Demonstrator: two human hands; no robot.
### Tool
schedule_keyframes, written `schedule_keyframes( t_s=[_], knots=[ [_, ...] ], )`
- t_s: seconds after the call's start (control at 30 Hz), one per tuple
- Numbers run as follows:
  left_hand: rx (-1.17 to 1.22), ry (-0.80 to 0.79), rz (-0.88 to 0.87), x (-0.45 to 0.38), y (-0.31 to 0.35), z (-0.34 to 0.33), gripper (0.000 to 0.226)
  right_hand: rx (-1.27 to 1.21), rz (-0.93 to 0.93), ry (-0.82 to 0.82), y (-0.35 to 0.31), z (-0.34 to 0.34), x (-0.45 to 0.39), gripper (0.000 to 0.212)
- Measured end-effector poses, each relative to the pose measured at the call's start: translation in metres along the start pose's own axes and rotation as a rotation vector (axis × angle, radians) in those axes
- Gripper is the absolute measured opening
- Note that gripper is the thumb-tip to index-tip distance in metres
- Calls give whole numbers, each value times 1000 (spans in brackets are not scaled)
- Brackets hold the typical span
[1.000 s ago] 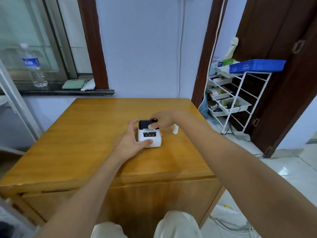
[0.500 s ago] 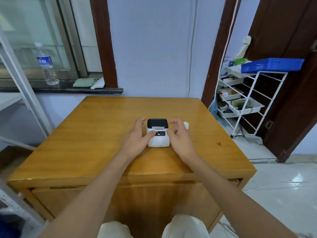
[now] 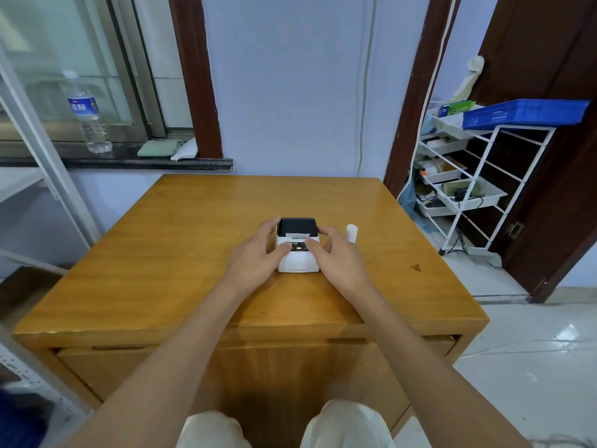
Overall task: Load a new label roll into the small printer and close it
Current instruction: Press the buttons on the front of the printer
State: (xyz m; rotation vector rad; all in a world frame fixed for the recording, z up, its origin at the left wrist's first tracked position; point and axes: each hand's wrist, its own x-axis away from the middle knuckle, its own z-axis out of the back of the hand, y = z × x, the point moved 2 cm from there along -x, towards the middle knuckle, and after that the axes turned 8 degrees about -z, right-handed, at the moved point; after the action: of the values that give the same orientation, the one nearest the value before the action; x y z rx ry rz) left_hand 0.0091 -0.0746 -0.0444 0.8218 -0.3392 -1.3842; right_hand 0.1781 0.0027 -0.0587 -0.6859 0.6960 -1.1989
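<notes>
A small white printer (image 3: 298,257) with a black lid sits in the middle of the wooden table (image 3: 181,253). Its lid looks down, with a strip of white paper showing at the slot. My left hand (image 3: 258,257) grips its left side, thumb on the front panel. My right hand (image 3: 336,253) grips its right side, thumb on the front panel beside the small display. A white label roll (image 3: 352,232) stands upright on the table just right of my right hand, partly hidden by my fingers.
A white wire rack (image 3: 465,189) with trays and a blue basket (image 3: 523,113) stands to the right of the table by a dark door. A water bottle (image 3: 87,118) and cloths rest on the window sill behind. A small dark mark (image 3: 415,267) is on the tabletop.
My right hand came down from the lid's top to the printer's right side, and both thumbs now rest on the front panel. The view shifted so the printer sits more centred.
</notes>
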Motion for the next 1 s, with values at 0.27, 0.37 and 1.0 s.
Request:
schedule_keyframes(
  t_s=[0.27, 0.37, 1.0],
  knots=[
    [109, 30, 44, 1, -3, 0, 62, 17, 23, -11, 4, -2, -2, 43],
    [118, 13, 60, 1, -3, 1, 73, 14, 19, -24, 6, -2, -4, 43],
    [221, -5, 76, -2, -6, 3, 77, -35, 17, -121, 7, -2, -4, 38]
  ],
)
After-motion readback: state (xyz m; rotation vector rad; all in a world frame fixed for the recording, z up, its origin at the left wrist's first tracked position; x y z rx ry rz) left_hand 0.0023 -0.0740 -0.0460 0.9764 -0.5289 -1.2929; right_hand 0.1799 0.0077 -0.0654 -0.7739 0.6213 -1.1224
